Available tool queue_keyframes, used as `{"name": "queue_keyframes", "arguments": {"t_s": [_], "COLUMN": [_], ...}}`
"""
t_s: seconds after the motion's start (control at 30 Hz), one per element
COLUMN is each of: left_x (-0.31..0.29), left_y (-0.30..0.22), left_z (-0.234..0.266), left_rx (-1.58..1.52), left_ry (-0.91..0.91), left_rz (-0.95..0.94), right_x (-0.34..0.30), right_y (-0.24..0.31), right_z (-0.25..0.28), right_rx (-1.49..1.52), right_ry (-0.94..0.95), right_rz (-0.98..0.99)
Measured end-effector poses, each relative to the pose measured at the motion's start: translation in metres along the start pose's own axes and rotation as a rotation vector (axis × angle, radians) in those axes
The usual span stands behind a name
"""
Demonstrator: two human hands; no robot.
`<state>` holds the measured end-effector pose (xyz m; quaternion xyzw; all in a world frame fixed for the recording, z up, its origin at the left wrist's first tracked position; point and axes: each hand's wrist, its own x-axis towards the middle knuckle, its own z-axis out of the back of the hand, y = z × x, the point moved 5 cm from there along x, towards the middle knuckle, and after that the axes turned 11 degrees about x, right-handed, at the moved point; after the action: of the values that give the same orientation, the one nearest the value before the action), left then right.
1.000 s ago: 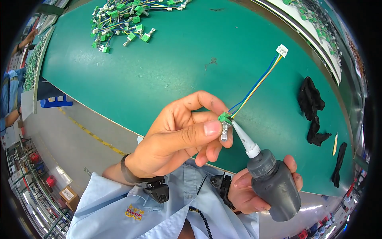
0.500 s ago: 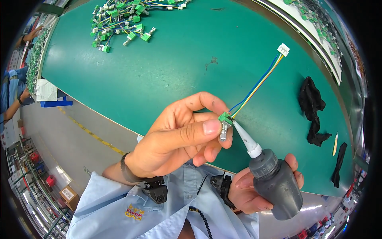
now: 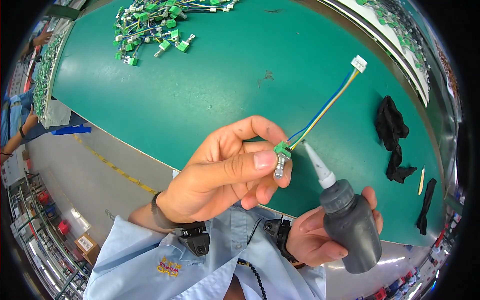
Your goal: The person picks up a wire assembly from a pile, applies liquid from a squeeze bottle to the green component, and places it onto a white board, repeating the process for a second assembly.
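Note:
My left hand (image 3: 225, 170) pinches a small green potentiometer (image 3: 282, 150) between thumb and fingers, its metal shaft pointing down. Blue, yellow, white and other thin wires (image 3: 325, 109) run up from it to a white connector plug (image 3: 359, 63), which hangs free over the table. Wrapped in my right hand (image 3: 315, 237) is a dark grey squeeze bottle (image 3: 353, 227) with a white tapered nozzle (image 3: 320, 167). The nozzle's dark tip sits just right of the potentiometer, apart from it.
A heap of green potentiometers with wires (image 3: 150, 27) lies at the far left of the green table (image 3: 215, 85). Black cloth pieces (image 3: 391, 122) and a thin pale stick (image 3: 421, 181) lie at the right. Another person's hand (image 3: 31, 120) shows at the left edge.
My right hand has drawn the bottle slightly right, so the nozzle tip has come away from the potentiometer. My left hand stays nearly still; the connector plug has shifted slightly right.

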<state>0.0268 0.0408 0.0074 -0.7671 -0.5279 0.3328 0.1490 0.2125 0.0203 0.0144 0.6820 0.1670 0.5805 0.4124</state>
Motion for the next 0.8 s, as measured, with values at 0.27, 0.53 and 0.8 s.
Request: {"name": "queue_keyframes", "arguments": {"t_s": [0.27,0.53,0.8], "left_x": [0.000,-0.003,-0.017], "left_y": [0.000,-0.019,-0.035], "left_z": [0.002,0.002,-0.005], "left_rx": [-0.121,0.381,0.950], "left_ry": [0.001,-0.200,-0.263], "left_rz": [0.056,-0.282,-0.762], "right_x": [-0.002,-0.003,-0.005], "right_y": [-0.007,0.002,-0.002], "right_z": [-0.005,-0.001,0.003], "right_rx": [0.177,0.339,0.591], "right_ry": [-0.349,-0.313,-0.267], "right_rz": [0.043,-0.013,-0.139]}}
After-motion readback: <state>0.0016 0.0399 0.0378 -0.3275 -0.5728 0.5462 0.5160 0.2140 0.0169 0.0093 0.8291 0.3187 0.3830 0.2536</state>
